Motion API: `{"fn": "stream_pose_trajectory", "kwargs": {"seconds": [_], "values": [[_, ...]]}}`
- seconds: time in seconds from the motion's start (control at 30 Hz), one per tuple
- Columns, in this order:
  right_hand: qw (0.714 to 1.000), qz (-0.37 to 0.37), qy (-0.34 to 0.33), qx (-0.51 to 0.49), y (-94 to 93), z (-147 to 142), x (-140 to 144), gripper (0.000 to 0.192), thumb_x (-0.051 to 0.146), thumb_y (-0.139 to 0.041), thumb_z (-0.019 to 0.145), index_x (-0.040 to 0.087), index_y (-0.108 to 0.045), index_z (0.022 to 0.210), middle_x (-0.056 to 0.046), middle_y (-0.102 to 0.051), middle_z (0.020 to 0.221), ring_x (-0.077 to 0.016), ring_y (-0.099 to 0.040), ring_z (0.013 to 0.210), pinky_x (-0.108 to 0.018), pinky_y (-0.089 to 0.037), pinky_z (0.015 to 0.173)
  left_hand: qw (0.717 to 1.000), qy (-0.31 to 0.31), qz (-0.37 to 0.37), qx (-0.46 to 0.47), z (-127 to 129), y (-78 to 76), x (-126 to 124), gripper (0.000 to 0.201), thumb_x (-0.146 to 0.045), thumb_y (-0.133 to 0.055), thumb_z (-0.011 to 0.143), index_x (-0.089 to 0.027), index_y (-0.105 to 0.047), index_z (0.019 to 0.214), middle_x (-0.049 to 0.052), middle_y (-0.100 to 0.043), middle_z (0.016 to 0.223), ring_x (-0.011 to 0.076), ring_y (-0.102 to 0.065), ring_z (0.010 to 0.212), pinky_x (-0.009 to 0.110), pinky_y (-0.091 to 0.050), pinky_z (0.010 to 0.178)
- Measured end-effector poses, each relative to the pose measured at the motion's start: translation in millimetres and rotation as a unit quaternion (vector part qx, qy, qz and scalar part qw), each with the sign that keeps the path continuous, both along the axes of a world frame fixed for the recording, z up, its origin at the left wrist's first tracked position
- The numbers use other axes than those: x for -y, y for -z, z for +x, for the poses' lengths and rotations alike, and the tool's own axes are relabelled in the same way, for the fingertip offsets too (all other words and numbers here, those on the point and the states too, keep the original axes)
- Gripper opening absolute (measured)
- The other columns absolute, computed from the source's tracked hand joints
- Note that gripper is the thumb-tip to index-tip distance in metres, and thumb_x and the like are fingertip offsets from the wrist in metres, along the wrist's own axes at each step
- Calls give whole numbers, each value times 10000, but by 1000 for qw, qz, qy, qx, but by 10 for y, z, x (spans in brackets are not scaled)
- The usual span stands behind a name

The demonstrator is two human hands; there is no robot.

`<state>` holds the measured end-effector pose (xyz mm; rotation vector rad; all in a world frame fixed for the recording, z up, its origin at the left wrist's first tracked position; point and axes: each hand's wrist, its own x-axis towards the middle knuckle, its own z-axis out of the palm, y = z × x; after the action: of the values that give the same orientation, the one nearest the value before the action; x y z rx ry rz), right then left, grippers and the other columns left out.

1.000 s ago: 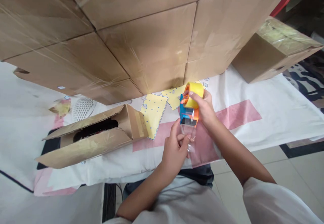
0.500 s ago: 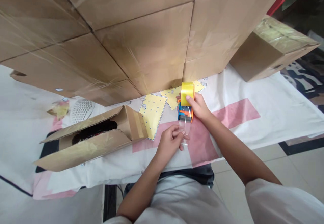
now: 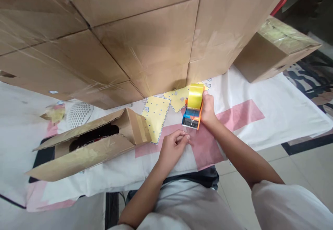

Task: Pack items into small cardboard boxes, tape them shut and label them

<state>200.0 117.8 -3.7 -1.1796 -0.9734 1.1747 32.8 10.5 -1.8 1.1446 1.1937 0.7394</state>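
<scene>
My right hand (image 3: pixel 208 109) is closed round an orange and blue tape dispenser (image 3: pixel 191 116) that carries a yellow-looking roll of tape (image 3: pixel 195 95). A short length of clear tape (image 3: pixel 190 130) hangs from the dispenser's near end. My left hand (image 3: pixel 172 145) pinches the loose end of this tape between thumb and fingers, just below the dispenser. To the left, an open cardboard box (image 3: pixel 96 150) lies on the cloth with its flaps pointing left. Something dark and partly red shows inside it, too hidden to name.
A wall of stacked, taped cartons (image 3: pixel 145 46) rises along the back of the table. Another taped carton (image 3: pixel 275 49) stands at the right. A white perforated object (image 3: pixel 80 115) sits behind the open box. The patterned tablecloth (image 3: pixel 283 119) covers the table.
My right hand has turned the tape dispenser and shifted its grip to the dispenser's right side. My left hand stays on the tape end, and the visible clear strip looks shorter.
</scene>
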Motion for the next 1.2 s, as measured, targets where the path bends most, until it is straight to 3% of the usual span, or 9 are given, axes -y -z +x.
{"fn": "stream_pose_trajectory", "kwargs": {"seconds": [0.17,0.33,0.53,0.77,1.0,1.2], "values": [[990,-60,16,-123,-166,-111,66,685,872,-522,810,213,-664,931,-67,-718,757,-209,-690,602,-345,-582,552,997,15,-2,69,19,-38,-68,285,-440,-667,913,-176,-695,1016,50,-767,821,197,-744,786,280,-536,766],[983,-116,-30,-139,-162,-142,99,752,921,-429,808,209,-646,914,-68,-695,704,-209,-687,580,-331,-563,515,996,39,8,77,-2,-117,-160,409,-558,-695,871,-151,-713,832,69,-734,728,195,-707,734,273,-522,705],[973,-142,-24,-182,-167,-135,99,689,872,-473,834,209,-646,902,-73,-691,718,-213,-684,595,-341,-560,519,996,40,20,72,-1,-197,-159,425,-559,-677,898,-141,-749,906,78,-741,741,193,-705,742,279,-531,735],[940,-196,5,-278,-213,-118,55,596,787,-536,867,202,-648,891,-58,-661,714,-190,-634,556,-356,-553,546,993,71,32,88,-3,-202,-145,344,-472,-650,947,-142,-740,914,78,-774,820,182,-722,799,254,-523,763],[915,-231,-22,-330,-312,-102,59,491,643,-460,976,185,-628,920,-56,-665,745,-166,-608,529,-332,-524,556,994,82,72,-1,-22,-248,-105,343,-441,-582,993,-148,-759,1003,78,-789,858,171,-701,772,238,-480,693],[907,-254,-47,-332,-339,-95,86,467,599,-461,965,171,-637,901,-41,-626,685,-162,-595,550,-307,-507,574,987,97,122,-41,-16,-342,-108,324,-404,-556,1008,-166,-755,916,58,-794,863,144,-664,704,230,-429,621]]}}
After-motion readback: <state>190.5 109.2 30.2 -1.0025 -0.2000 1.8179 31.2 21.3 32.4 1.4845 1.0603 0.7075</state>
